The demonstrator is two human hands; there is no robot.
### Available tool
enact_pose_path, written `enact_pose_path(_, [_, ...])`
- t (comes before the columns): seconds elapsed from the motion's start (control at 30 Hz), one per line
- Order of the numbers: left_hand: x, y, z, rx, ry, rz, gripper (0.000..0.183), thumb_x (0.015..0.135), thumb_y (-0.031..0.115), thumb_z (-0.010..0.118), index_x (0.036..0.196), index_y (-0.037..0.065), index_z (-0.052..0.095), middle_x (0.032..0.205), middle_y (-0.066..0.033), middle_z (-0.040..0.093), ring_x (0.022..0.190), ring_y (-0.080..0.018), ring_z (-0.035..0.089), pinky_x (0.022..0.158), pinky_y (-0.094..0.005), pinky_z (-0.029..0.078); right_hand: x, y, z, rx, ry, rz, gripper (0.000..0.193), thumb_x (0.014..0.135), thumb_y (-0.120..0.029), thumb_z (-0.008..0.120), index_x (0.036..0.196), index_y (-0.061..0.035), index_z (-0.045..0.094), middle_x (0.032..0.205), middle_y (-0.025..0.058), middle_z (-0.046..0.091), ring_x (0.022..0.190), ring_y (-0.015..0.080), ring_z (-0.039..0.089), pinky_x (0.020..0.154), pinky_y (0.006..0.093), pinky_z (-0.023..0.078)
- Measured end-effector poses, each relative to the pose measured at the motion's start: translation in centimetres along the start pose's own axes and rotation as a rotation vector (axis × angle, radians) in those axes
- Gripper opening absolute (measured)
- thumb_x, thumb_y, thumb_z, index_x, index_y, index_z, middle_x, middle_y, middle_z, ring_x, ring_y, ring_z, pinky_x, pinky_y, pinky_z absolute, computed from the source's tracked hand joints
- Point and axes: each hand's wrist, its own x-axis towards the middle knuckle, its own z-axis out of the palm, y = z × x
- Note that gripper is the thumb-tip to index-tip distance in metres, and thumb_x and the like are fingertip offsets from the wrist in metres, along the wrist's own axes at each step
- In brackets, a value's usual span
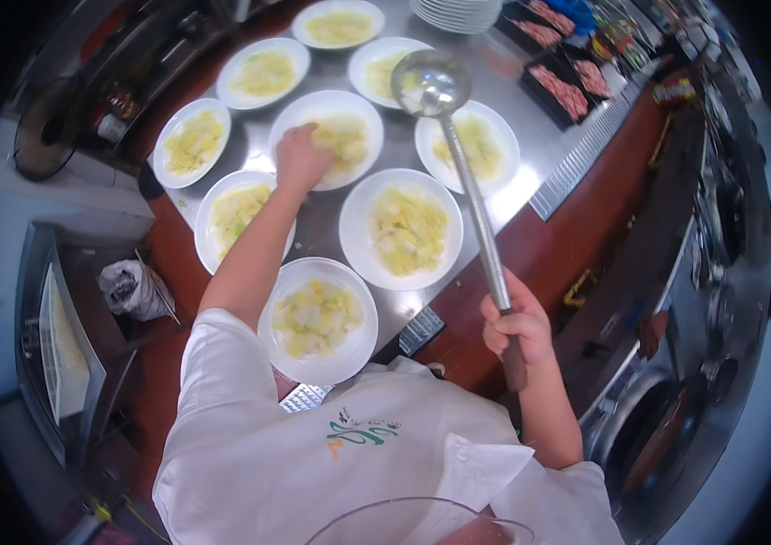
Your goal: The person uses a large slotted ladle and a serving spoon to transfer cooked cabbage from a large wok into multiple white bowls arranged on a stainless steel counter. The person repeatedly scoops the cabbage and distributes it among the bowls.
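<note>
My right hand [519, 325] is closed round the dark handle end of a long metal ladle [472, 177]. The ladle's bowl hangs over the plates at the far right, with a little pale food in it. Reaching forward, my left hand [302, 159] is over the left rim of a white plate [281, 113] in the middle. Its fingers are bent close together at the edge of the pale yellow chopped cabbage [343, 143]; whatever is between the fingertips is hidden. Nearer me are two more plates of cabbage, one [356, 259] at centre and one [317, 368] close to my body.
Several similar plates cover the steel table [313, 229]. A plate stack [456, 14] stands at the far edge, with black trays of raw meat [560, 94] to its right. Woks [640, 418] line the right side; an open cabinet [86, 336] stands at left.
</note>
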Motion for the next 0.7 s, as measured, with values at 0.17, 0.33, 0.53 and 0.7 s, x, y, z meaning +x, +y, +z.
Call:
enact_pose_path(0.17, [-3.6,4.5,-1.6,-0.012,-0.17,0.406,0.05,0.073,0.03,0.079,0.115,0.008,0.063,0.119,-0.0153,0.059,0.113,-0.0342,0.054,0.098,-0.0428,0.043,-9.5,0.9,-1.6,-0.184,0.283,-0.148,0.088,0.066,0.012,0.053,0.15,-0.006,0.034,0.075,0.0059,0.051,0.047,0.012,0.05,0.044,0.0225,0.043])
enact_pose_path(0.33, [-10.2,9.2,-0.4,-0.064,-0.381,0.57,0.06,0.074,0.032,0.079,0.123,0.006,0.058,0.128,-0.0172,0.056,0.121,-0.0335,0.051,0.104,-0.0424,0.041,-16.7,3.9,-3.3,-0.409,0.314,-0.131,0.095,0.063,0.012,0.059,0.151,-0.0045,0.031,0.078,0.0043,0.055,0.053,0.0081,0.051,0.048,0.0199,0.043])
enact_pose_path(0.53, [-12.0,9.7,-2.1,0.138,-0.547,0.435,0.072,0.073,0.033,0.078,0.133,0.003,0.052,0.142,-0.0202,0.046,0.13,-0.0342,0.045,0.11,-0.0403,0.036,-17.0,7.6,-2.2,-1.029,0.311,-0.05,0.086,0.071,0.005,0.053,0.152,-0.0122,0.033,0.076,0.0021,0.052,0.068,0.01,0.052,0.067,0.0222,0.045])
enact_pose_path(0.7, [-14.2,7.1,-7.9,0.103,-0.475,0.202,0.056,0.077,0.028,0.075,0.123,0.002,0.058,0.126,-0.0207,0.058,0.117,-0.0337,0.056,0.098,-0.0405,0.046,-15.2,10.7,-4.9,-1.397,0.291,-0.171,0.083,0.072,0.003,0.055,0.151,-0.0133,0.033,0.091,0.0205,0.06,0.085,0.0361,0.063,0.078,0.0389,0.051])
